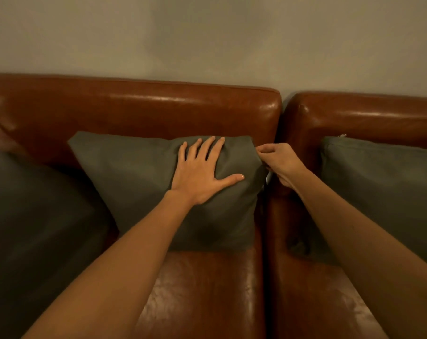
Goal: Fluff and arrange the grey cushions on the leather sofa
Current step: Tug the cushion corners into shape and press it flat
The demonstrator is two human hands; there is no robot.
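Three grey cushions lean on the leather sofa; left hand lies flat, fingers spread, on the middle cushion, right hand pinching its upper right corner.

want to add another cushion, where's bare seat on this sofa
Bare seat leather lies in front of the middle cushion, between the left cushion and the seam. Another patch lies before the right cushion. The backrest line is crowded.
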